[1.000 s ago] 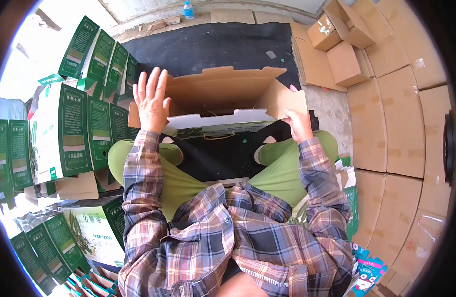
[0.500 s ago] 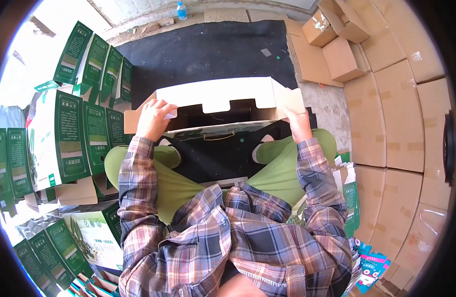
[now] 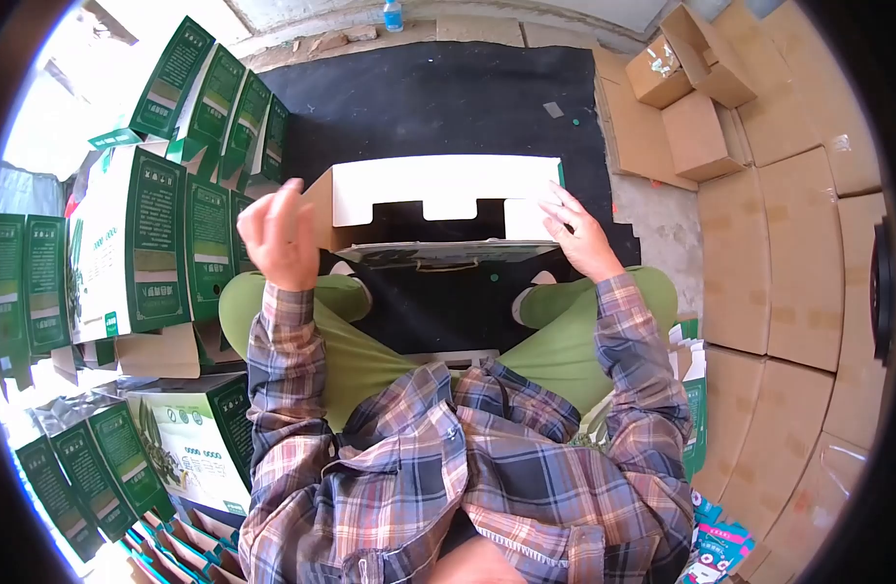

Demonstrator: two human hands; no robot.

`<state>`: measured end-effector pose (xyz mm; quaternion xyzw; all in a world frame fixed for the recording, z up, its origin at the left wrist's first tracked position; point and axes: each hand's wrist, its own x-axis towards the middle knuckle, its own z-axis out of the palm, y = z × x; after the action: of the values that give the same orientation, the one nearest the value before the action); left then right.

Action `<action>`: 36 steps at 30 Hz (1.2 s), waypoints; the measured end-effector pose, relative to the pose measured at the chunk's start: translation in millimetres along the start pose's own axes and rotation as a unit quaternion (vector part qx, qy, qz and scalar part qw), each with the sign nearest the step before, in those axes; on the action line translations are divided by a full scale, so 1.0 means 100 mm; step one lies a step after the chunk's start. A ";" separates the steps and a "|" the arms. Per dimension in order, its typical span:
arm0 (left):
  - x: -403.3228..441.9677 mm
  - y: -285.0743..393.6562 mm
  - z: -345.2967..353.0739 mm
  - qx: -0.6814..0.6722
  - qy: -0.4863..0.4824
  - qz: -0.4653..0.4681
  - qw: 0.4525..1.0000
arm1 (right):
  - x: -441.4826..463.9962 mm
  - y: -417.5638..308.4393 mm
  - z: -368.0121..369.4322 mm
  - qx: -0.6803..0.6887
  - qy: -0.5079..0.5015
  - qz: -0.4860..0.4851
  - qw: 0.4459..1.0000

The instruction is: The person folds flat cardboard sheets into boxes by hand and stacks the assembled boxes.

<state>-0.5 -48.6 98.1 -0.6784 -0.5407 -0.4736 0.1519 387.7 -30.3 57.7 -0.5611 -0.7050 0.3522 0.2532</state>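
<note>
An upright carton [image 3: 446,180] with a white inside stands before my legs on the black mat, its top side open towards me. Its notched white flap is raised at the far side, and a printed panel with a handle faces my lap. My right hand [image 3: 586,243] lies at the carton's right end, fingers apart, touching the side flap that is folded inward. My left hand [image 3: 281,238] is raised beside the left end, fingers loosely bent and apart, with nothing seen in it. Behind it the brown left side flap [image 3: 320,209] stands up, partly hidden.
Green printed cartons [image 3: 156,238] are stacked on my left. A wall of brown cardboard boxes [image 3: 798,253] rises on the right, with open brown boxes [image 3: 701,136] at the upper right. A blue-labelled bottle [image 3: 393,16] stands at the far edge of the black mat [image 3: 419,97].
The carton's right side flap has gone from sticking outward to folded inward under my right hand. My left hand has let go of the left flap and lifted away leftward. The view has shifted slightly.
</note>
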 end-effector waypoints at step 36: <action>-0.36 0.12 0.54 0.047 -0.467 0.024 0.883 | 0.05 -0.19 0.23 -0.268 0.010 -0.080 0.960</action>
<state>36.8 -35.6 45.0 -0.8257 -0.5544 -0.0721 -0.0755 357.6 -33.1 58.5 -0.5536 -0.8135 0.1231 0.1285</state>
